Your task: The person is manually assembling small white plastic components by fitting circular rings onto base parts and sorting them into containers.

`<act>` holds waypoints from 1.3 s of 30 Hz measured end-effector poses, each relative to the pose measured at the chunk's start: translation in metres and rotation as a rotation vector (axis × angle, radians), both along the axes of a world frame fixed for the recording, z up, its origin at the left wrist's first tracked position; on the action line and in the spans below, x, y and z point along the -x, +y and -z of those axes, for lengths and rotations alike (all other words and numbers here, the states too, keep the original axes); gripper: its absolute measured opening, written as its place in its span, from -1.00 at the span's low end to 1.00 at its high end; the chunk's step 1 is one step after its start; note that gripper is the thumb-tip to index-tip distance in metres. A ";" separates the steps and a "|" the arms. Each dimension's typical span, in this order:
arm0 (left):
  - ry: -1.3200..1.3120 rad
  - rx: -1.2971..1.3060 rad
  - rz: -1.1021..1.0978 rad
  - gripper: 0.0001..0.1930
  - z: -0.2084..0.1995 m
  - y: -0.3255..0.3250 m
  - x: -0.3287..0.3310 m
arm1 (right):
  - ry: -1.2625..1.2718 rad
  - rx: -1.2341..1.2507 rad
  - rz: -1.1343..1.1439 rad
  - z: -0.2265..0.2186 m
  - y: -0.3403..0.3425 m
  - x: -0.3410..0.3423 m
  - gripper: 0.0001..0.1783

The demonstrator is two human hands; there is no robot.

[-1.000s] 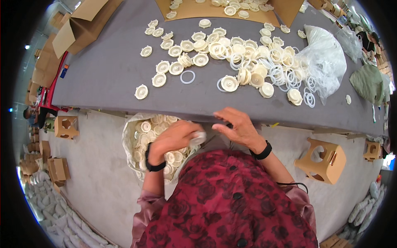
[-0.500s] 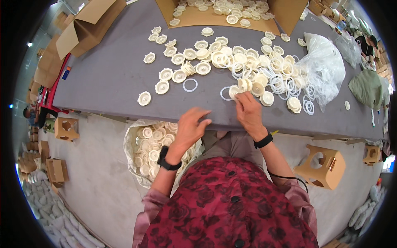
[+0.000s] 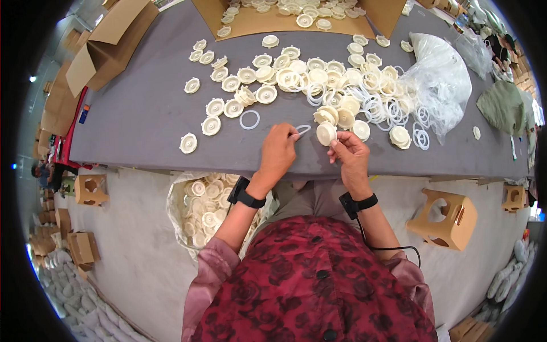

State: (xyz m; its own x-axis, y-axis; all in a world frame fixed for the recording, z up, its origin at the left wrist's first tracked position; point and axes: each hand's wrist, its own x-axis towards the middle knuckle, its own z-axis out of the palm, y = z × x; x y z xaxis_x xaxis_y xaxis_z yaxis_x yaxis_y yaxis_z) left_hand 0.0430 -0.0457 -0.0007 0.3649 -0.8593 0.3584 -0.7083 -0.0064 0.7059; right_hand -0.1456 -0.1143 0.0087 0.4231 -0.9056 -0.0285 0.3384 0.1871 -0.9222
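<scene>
My right hand (image 3: pixel 352 158) pinches a round cream plastic cap (image 3: pixel 326 134) by its edge, tilted up over the table's near edge. Just left of it, my left hand (image 3: pixel 278 149) has thumb and fingers closed on a translucent ring gasket (image 3: pixel 304 130), which sticks out to the right of the fingertips. A second ring gasket (image 3: pixel 249 119) lies flat on the table to the left. Beyond my hands spreads a loose heap of cream caps (image 3: pixel 317 77), with several ring gaskets (image 3: pixel 380 108) strewn over its right part.
A clear plastic bag (image 3: pixel 439 80) lies right of the heap. At the far side an open cardboard box (image 3: pixel 296 29) holds more caps. Below the table's edge, a white sack (image 3: pixel 178 214) of caps stands at my left. A cardboard stool (image 3: pixel 450 219) is at the right.
My right hand has lifted a cap off the table and tilted it up. My left hand has moved right and forward and taken hold of a ring gasket. The view has shifted slightly.
</scene>
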 end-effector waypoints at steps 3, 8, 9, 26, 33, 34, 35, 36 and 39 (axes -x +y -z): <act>0.943 -0.147 0.052 -0.90 -0.019 0.011 0.000 | -0.012 -0.034 -0.006 0.002 0.001 0.001 -0.83; 1.257 -0.089 0.121 -0.86 -0.022 0.032 -0.001 | -0.002 -0.036 -0.037 -0.005 0.010 -0.004 -0.82; 1.303 -0.087 0.130 -0.86 -0.023 0.034 0.000 | -0.001 -0.036 -0.036 -0.004 0.011 -0.004 -0.82; 1.162 -0.023 0.125 -0.84 -0.025 0.044 0.021 | -0.205 -0.208 -0.269 -0.003 0.026 -0.004 -0.77; 1.091 -0.003 0.085 -0.89 -0.020 0.042 0.025 | -0.052 -0.031 -0.225 -0.002 0.030 -0.007 -0.78; 1.091 -0.004 0.085 -0.89 -0.020 0.042 0.026 | -0.052 -0.042 -0.225 -0.003 0.030 -0.007 -0.79; 0.981 -0.016 0.036 -0.90 -0.020 0.043 0.027 | -0.053 -0.053 -0.225 -0.003 0.030 -0.006 -0.80; 0.870 -0.026 -0.013 -0.90 -0.020 0.043 0.028 | -0.053 -0.054 -0.225 -0.003 0.030 -0.006 -0.80; 0.606 0.053 -0.078 -0.90 -0.017 0.042 0.032 | -0.062 -0.082 -0.229 -0.001 0.030 -0.005 -0.80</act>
